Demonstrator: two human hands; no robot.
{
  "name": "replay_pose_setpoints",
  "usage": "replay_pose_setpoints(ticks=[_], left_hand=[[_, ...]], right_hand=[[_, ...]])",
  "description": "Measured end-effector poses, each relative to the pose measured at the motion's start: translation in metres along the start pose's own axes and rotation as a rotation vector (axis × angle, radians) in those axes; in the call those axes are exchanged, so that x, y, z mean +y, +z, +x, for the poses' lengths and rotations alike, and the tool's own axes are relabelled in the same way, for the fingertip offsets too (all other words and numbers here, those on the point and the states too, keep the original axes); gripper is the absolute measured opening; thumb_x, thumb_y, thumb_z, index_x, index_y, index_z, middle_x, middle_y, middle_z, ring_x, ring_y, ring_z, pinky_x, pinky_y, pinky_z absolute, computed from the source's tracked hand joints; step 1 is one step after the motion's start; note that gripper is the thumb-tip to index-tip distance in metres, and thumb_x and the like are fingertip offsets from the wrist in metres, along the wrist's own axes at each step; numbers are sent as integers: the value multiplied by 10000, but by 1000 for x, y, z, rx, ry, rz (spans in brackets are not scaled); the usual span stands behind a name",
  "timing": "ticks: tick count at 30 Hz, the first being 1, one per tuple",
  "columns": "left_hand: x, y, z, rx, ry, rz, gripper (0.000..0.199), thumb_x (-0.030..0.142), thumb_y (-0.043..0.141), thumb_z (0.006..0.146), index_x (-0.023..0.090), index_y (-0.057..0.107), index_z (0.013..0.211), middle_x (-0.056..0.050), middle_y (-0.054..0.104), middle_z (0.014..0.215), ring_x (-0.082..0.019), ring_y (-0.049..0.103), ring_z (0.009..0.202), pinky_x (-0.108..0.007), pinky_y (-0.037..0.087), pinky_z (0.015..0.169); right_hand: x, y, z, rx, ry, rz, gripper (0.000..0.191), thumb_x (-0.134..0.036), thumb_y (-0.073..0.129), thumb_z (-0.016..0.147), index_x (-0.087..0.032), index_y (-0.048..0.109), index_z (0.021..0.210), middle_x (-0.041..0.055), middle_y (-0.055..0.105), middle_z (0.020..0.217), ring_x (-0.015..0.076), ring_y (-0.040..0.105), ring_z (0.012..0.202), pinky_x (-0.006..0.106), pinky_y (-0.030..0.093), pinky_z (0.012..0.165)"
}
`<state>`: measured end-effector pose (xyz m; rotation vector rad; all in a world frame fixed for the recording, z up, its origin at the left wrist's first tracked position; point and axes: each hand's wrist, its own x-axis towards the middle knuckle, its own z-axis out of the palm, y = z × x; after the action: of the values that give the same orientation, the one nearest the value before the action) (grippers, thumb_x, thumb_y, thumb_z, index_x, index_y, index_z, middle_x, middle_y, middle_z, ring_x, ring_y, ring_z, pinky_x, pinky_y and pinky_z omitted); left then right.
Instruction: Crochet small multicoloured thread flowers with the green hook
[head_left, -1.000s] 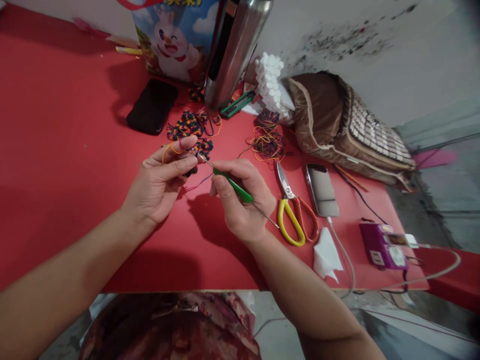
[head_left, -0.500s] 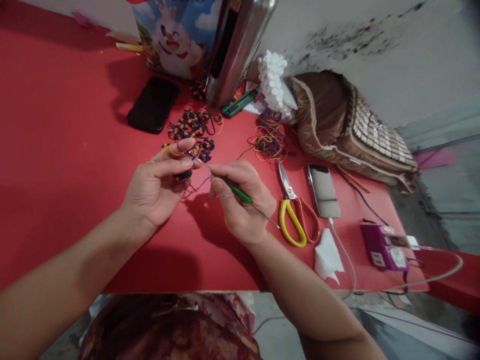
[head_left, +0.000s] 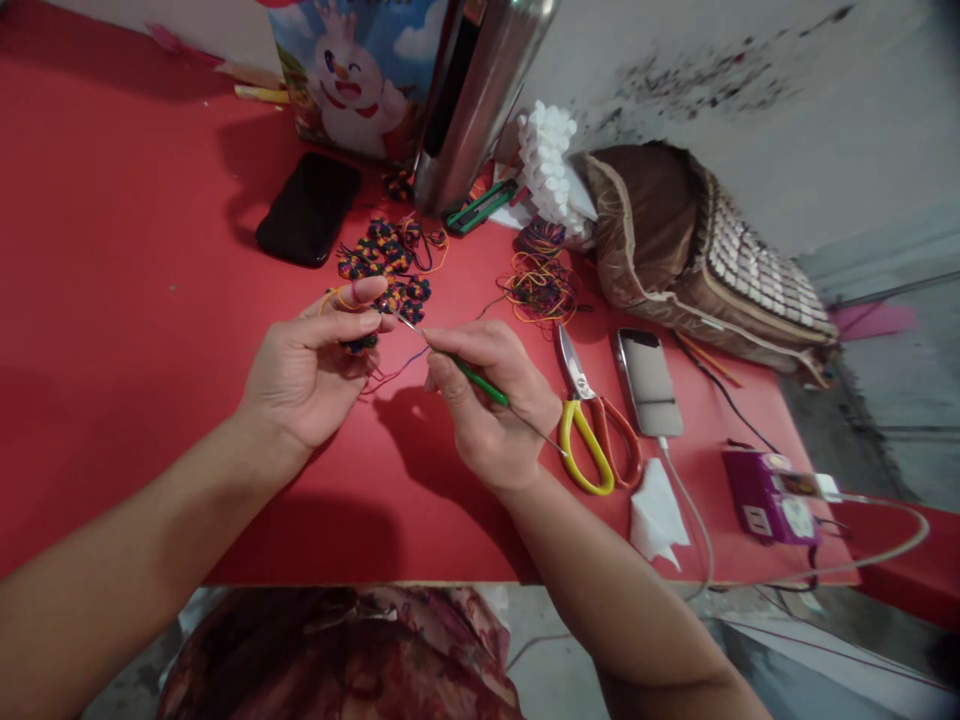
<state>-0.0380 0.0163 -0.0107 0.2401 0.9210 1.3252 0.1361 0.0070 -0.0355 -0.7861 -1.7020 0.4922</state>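
My left hand (head_left: 319, 365) pinches a small dark crochet piece (head_left: 364, 343), mostly hidden by the fingers, with orange yarn looped round the index finger. My right hand (head_left: 495, 400) is closed on the green grip of a crochet hook (head_left: 480, 382). The hook's metal tip points left and reaches the left fingertips; whether it sits in a stitch is too small to tell. Dark blue and reddish strands trail below the left fingers. Just beyond lie several multicoloured crocheted pieces (head_left: 375, 250). A tangle of multicoloured yarn (head_left: 541, 280) rests farther right.
Scissors (head_left: 581, 400) and a phone (head_left: 649, 380) on a cable lie right of my right hand. A black phone-like object (head_left: 307, 210), a steel flask (head_left: 480, 100) and a green box cutter (head_left: 480, 207) are behind. A brown cushion (head_left: 645, 220) and purple box (head_left: 769, 495) stand right.
My right hand and the hook have shifted very slightly to the right, the tip drawing a little away from the left fingertips. My left hand keeps its pinch.
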Motion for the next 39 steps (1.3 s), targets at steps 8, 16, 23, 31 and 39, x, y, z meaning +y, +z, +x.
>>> replay_pose_setpoints(ticks=[8, 16, 23, 31, 39], left_hand=[[9, 9, -5, 109, -79, 3, 227, -23, 767, 711, 189, 834, 754, 9, 705, 640, -89, 656, 617, -138, 470, 485], [11, 7, -1, 100, -55, 35, 229, -38, 754, 674, 182, 800, 717, -24, 694, 670, -104, 632, 605, -152, 447, 448], [17, 10, -2, 125, -123, 60, 173, -5, 726, 629, 147, 755, 704, -4, 658, 629, -84, 609, 564, -167, 393, 454], [21, 13, -4, 125, -205, 30, 188, -13, 692, 630, 115, 781, 734, -37, 661, 586, -102, 605, 542, -174, 366, 448], [24, 14, -2, 204, -206, 56, 170, -32, 648, 595, 130, 691, 619, -10, 643, 597, -92, 601, 512, -187, 355, 425]], right_hand=[[-2, -1, 3, -15, -80, 11, 297, -98, 736, 1018, -290, 839, 1220, 27, 789, 897, 187, 778, 898, 339, 653, 798], [-3, -7, 6, -61, -112, -26, 276, -128, 750, 1012, -306, 839, 1203, 20, 779, 892, 174, 756, 846, 319, 624, 729], [-5, -10, 7, -88, -104, 12, 273, -77, 766, 997, -252, 849, 1189, 32, 805, 930, 161, 774, 878, 302, 641, 768], [-4, -11, 9, -93, -106, 19, 274, -71, 770, 991, -242, 863, 1184, 38, 816, 937, 159, 775, 851, 300, 651, 757], [-8, -13, 9, -121, -87, 8, 207, -109, 785, 1001, -234, 874, 1140, 44, 830, 947, 160, 778, 858, 294, 660, 766]])
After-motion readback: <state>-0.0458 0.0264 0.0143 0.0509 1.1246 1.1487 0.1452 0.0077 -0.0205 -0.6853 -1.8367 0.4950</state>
